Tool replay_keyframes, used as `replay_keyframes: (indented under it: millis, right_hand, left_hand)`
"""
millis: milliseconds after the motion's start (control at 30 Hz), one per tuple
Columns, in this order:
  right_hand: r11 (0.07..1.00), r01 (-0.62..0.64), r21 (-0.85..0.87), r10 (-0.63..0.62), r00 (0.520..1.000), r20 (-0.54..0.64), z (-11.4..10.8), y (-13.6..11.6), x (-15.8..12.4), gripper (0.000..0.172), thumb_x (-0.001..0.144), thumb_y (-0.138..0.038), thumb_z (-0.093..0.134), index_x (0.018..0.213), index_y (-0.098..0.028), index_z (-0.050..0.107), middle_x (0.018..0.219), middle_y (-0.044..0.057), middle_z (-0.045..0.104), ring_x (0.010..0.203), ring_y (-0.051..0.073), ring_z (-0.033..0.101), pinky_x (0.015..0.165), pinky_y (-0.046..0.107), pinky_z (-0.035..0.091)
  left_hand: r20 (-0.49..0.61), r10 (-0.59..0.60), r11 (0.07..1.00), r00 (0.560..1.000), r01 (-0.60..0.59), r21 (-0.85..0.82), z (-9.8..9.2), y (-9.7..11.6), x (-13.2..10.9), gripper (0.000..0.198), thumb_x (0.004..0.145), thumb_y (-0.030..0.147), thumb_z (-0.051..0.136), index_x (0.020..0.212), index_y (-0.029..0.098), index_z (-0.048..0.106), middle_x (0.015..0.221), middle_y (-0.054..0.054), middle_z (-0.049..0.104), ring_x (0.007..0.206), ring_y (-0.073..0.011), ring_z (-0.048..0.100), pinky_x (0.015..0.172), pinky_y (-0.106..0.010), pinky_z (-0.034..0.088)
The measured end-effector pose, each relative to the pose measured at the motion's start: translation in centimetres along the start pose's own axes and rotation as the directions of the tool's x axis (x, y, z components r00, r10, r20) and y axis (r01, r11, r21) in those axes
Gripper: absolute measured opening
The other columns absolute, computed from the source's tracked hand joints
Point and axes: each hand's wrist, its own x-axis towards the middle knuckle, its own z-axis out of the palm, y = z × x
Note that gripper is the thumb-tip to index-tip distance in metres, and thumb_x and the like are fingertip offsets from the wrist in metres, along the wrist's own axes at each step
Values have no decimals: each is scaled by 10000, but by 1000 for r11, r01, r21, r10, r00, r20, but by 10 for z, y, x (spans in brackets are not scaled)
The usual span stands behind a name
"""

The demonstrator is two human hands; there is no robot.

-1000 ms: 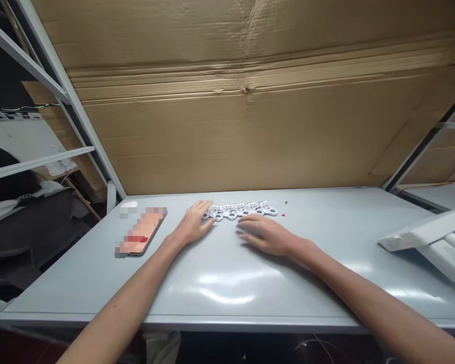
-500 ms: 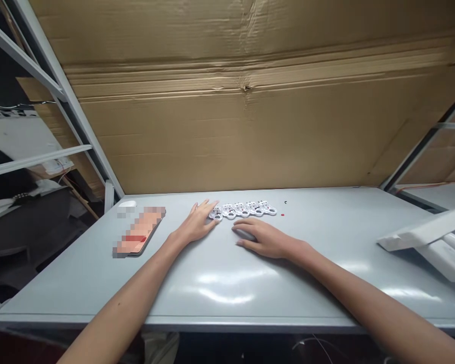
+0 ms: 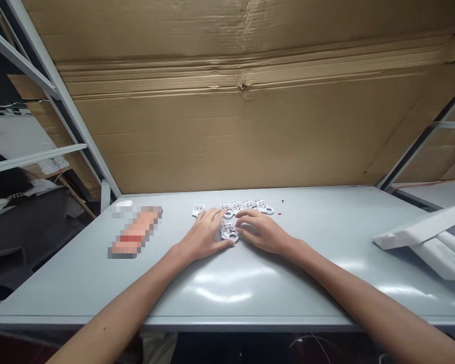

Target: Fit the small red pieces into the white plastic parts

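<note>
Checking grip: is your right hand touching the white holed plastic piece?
Touching: in the head view, fingers of the right hand lie on the white plastic piece.

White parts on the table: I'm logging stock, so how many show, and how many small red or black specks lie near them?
White parts: 6
Red specks: 1
Black specks: 1
Total: 8

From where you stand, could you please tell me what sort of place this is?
Probably an assembly workshop: a grey table holds small white parts, a large cardboard sheet stands behind it, and white packing foam lies to the right.
</note>
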Motion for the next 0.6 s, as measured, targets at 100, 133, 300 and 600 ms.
replay_keyframes:
  millis: [100, 133, 300, 600]
  right_hand:
    - [1000, 12, -11, -12, 1000, 18, 1, 0, 0, 211, 913, -191, 531, 1014, -192, 716, 1172, 139, 650, 1037, 268, 635, 879, 440, 530]
    - [1000, 17, -10, -17, 1000, 21, 2, 0, 0, 208, 911, -189, 537, 1008, -193, 721, 1166, 140, 651, 1030, 267, 637, 871, 437, 532]
    - [1000, 13, -11, -13, 1000, 23, 6, 2, 0, 198, 910, -188, 552, 973, -218, 737, 1124, 115, 668, 956, 241, 653, 815, 401, 541]
    - [999, 44, -19, -44, 999, 17, 14, 7, 3, 252, 934, -169, 481, 969, -201, 729, 1084, 122, 693, 991, 258, 642, 834, 427, 533]
  left_hand:
    - [-20, 31, 999, 999, -31, 24, -1, -7, -1, 534, 863, 571, 637, 1251, 206, 593, 1376, -139, 534, 1341, -344, 418, 1136, -524, 306]
    - [-23, 43, 999, 999, -43, 19, -1, -8, -1, 482, 867, 561, 638, 1204, 216, 624, 1356, -129, 550, 1333, -343, 427, 1134, -527, 311]
    - [-18, 55, 996, 998, -56, -65, 1, -2, 1, 394, 877, 502, 654, 1160, 228, 654, 1322, -122, 578, 1329, -346, 438, 1099, -530, 373]
    - [-55, 51, 996, 997, -55, -76, 9, 2, 5, 361, 886, 467, 657, 1146, 216, 642, 1242, -115, 620, 1264, -317, 495, 1060, -489, 418]
